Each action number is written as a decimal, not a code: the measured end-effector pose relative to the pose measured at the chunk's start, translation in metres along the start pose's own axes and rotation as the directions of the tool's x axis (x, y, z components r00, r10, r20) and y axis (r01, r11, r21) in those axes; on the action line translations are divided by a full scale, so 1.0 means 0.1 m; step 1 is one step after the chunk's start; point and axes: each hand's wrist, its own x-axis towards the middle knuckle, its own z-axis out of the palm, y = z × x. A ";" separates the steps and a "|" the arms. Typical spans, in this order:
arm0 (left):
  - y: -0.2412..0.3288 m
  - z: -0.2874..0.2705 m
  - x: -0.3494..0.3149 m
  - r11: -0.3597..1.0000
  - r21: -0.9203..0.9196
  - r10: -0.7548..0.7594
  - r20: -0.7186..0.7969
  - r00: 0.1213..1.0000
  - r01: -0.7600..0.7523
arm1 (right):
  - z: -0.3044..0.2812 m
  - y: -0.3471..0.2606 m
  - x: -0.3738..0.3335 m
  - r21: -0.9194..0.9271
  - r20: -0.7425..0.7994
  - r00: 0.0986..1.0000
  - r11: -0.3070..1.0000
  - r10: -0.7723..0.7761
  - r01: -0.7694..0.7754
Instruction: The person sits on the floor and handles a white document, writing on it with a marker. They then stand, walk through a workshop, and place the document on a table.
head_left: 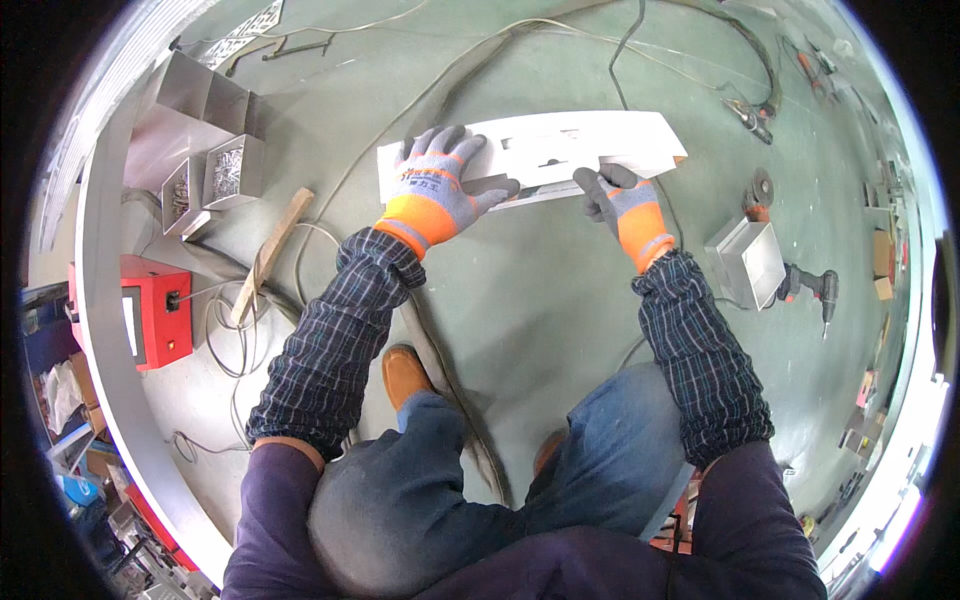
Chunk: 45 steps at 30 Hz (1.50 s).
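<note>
A long white panel (545, 140) with small cut-outs lies across the space in front of me, above the green floor. My left hand (435, 185), in a grey and orange work glove, rests spread on its left end, thumb stretched toward the middle. At the near edge, right of centre, my right hand (625, 205) in a matching glove is closed, thumb and fingers pinching at the rim. A darker strip shows along that near edge. Whether the pinch takes the panel itself or a thin layer on it is hard to see.
To the left stand metal bins of small fasteners (228, 172), a wooden stick (272, 255) and a red machine (158, 312). On the right are an open metal box (750, 262), a cordless drill (812, 290) and an angle grinder (760, 195). Cables (420, 95) and hoses cross the floor.
</note>
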 end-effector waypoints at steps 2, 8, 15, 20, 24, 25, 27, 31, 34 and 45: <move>0.07 -0.04 0.08 0.999 0.028 -0.041 0.047 0.998 0.039 | 0.00 0.07 0.04 -0.075 0.000 1.000 0.997 -0.012 0.012; 0.21 0.06 0.10 0.994 0.097 -0.052 -0.007 0.999 0.052 | 0.09 0.18 0.06 0.064 -0.050 0.993 0.992 -0.105 0.108; 0.12 0.18 0.10 0.994 0.111 -0.003 -0.040 0.999 0.008 | 0.23 0.44 -0.16 0.242 -0.006 1.000 0.970 -0.017 0.018; 0.19 0.10 0.05 0.990 0.133 -0.048 0.009 0.999 0.046 | 0.39 0.23 -0.12 0.173 0.076 0.950 0.934 0.303 -0.312; 0.19 0.15 0.07 0.987 0.162 -0.013 -0.030 0.999 0.018 | 0.48 0.09 -0.02 0.261 0.135 0.919 0.881 0.371 -0.394; 0.19 0.14 0.08 0.988 0.154 -0.016 -0.009 1.000 0.017 | 0.48 0.10 -0.01 0.292 0.148 0.924 0.877 0.352 -0.381; 0.21 0.10 0.08 0.991 0.133 -0.022 0.029 0.999 0.018 | 0.47 0.13 -0.02 0.347 0.169 0.934 0.868 0.314 -0.355; 0.24 0.11 0.05 0.991 0.131 -0.034 -0.003 0.999 0.034 | 0.46 0.17 -0.07 0.372 0.178 0.954 0.881 0.241 -0.292; 0.24 0.16 0.03 0.993 0.113 -0.019 -0.045 0.999 0.024 | 0.48 0.22 -0.08 0.391 0.148 0.967 0.886 0.207 -0.250; 0.18 0.39 -0.02 0.980 0.063 0.200 -0.236 0.951 -0.190 | 0.50 0.31 -0.01 0.363 0.093 0.988 0.920 0.124 -0.150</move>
